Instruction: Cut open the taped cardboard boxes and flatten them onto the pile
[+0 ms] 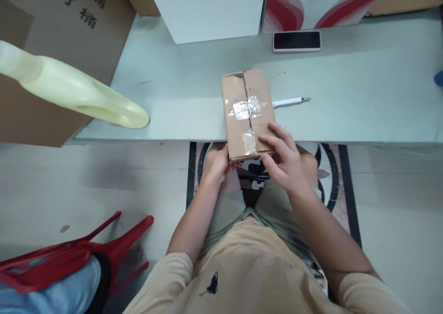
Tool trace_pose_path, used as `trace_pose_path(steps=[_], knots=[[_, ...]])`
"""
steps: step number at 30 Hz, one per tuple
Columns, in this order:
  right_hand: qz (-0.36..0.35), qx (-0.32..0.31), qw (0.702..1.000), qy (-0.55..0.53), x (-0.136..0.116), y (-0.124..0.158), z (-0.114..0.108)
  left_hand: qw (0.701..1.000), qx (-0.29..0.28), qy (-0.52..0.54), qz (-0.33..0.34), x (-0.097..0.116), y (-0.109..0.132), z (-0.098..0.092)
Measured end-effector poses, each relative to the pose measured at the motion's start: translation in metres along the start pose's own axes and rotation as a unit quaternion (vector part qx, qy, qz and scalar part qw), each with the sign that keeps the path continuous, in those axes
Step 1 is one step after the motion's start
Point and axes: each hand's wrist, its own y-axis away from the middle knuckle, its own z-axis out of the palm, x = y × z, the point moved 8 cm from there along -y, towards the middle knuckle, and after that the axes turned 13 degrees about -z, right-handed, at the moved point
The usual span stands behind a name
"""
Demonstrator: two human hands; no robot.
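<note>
A small brown cardboard box (238, 132), its centre seam patched with clear tape, overhangs the table's near edge. My left hand (220, 162) holds its near left corner, the fingers curled beneath and partly hidden. On the near right corner, my right hand (284, 159) grips the box with fingertips on the top and the thumb at the near edge. Just right of the box lies a slim white pen-like tool (289, 102) with a grey tip; its left end is hidden by the box.
On the pale green table (360, 83), a phone (296, 41) lies near a red and white carton (287, 9) and a white box (211, 9). A pale yellow mannequin-like form (79, 90) and a large carton (79, 28) stand left. A red stool (114, 245) is below left.
</note>
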Motion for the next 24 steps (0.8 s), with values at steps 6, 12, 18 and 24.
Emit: trace_pose_path(steps=[6,12,18,24], knots=[[-0.018,0.005,0.999,-0.027,0.003,0.008,0.007,0.983,0.1,-0.048,0.145,0.046,0.016,-0.043],[-0.017,0.011,0.999,-0.037,0.004,0.01,0.008,0.84,0.132,-0.09,0.519,0.145,0.081,-0.031],[-0.005,-0.016,1.0,-0.018,0.002,0.008,0.005,0.777,-0.008,-0.238,0.583,0.189,0.055,0.031],[0.061,0.065,0.994,-0.067,0.048,0.017,-0.012,0.781,-0.058,-0.222,0.581,0.182,0.014,0.034]])
